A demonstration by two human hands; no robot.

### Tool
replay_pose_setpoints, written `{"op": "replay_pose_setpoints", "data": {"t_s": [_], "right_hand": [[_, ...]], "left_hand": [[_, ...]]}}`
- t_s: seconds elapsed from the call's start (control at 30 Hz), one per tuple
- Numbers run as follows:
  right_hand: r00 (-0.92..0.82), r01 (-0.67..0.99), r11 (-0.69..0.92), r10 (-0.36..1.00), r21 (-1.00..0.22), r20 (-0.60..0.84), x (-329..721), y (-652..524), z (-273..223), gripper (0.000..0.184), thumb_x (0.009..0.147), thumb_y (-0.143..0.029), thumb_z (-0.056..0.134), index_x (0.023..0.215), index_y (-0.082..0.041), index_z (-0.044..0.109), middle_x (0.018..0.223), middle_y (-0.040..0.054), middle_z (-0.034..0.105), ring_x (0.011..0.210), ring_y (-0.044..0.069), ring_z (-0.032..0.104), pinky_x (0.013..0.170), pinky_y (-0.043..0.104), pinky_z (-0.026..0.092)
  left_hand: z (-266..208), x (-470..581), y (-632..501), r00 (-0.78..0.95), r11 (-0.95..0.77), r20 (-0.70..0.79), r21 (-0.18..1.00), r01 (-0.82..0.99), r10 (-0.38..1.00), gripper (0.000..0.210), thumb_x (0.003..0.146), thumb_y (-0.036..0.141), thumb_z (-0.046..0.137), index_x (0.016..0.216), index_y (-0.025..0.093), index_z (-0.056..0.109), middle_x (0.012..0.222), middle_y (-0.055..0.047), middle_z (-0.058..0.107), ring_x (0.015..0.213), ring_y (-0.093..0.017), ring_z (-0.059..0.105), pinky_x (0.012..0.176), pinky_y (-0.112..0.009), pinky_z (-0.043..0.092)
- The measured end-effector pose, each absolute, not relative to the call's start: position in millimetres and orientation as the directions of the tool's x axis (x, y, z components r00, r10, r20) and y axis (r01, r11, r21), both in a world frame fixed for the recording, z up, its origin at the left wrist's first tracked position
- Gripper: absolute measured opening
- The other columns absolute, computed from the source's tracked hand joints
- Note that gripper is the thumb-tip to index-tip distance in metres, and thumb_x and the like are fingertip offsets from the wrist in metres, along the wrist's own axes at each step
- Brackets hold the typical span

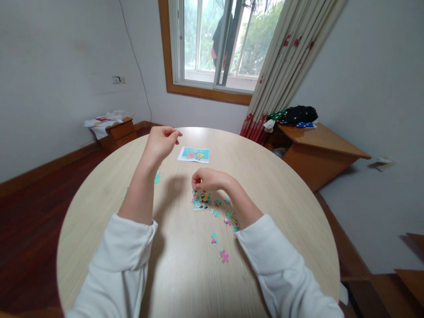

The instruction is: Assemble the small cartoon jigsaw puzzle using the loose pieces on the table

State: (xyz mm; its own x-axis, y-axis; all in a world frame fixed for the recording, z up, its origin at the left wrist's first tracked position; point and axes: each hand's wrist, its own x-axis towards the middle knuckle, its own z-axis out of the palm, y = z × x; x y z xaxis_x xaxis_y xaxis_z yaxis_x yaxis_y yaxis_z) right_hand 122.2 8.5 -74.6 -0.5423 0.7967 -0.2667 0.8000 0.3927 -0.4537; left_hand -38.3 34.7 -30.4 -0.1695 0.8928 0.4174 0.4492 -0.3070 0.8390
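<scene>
My left hand (162,142) is raised over the far left part of the table, its fingers curled in towards the thumb. Whatever it may hold is too small or hidden to make out. My right hand (210,179) hovers at or just above the upper edge of a partly joined jigsaw puzzle (201,201) with a yellow cartoon figure. Its fingers are bent together in a pinch, and their tips hide what is between them. Loose puzzle pieces (229,216) lie by my right forearm, and a pink piece (224,255) lies closer to me.
A printed picture card (195,154) lies beyond my hands on the round wooden table (185,274). More teal pieces (157,178) are beside my left forearm. A wooden cabinet (318,145) with cloths on top stands at the right, near the curtain (281,57).
</scene>
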Motion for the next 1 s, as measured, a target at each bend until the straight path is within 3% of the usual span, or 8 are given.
{"op": "replay_pose_setpoints", "data": {"t_s": [0.3, 1.0], "right_hand": [[-0.535, 0.826, 0.401, 0.780, -0.397, -0.325, 118.9, 15.6, -94.2, 0.019, 0.073, -0.007, 0.056, 0.084, -0.010, 0.072, 0.078, 0.0058, 0.069, 0.067, 0.011, 0.054, 0.058, 0.020, 0.038], [-0.528, 0.824, 0.388, 0.790, -0.414, -0.313, 118.0, 19.2, -100.8, 0.018, 0.073, -0.007, 0.057, 0.083, -0.010, 0.072, 0.078, 0.0056, 0.069, 0.066, 0.010, 0.055, 0.058, 0.020, 0.039]], "left_hand": [[-27.1, -37.6, 32.7, -0.187, -0.296, 0.407, 0.850, 0.435, 0.894, 0.023, 0.071, 0.018, 0.052, 0.073, 0.010, 0.073, 0.054, -0.002, 0.060, 0.051, -0.010, 0.048, 0.052, -0.021, 0.036], [-26.2, -37.5, 32.1, -0.176, -0.287, 0.391, 0.856, 0.430, 0.903, 0.019, 0.072, 0.019, 0.053, 0.071, 0.012, 0.071, 0.055, -0.003, 0.060, 0.053, -0.012, 0.051, 0.054, -0.023, 0.038]]}}
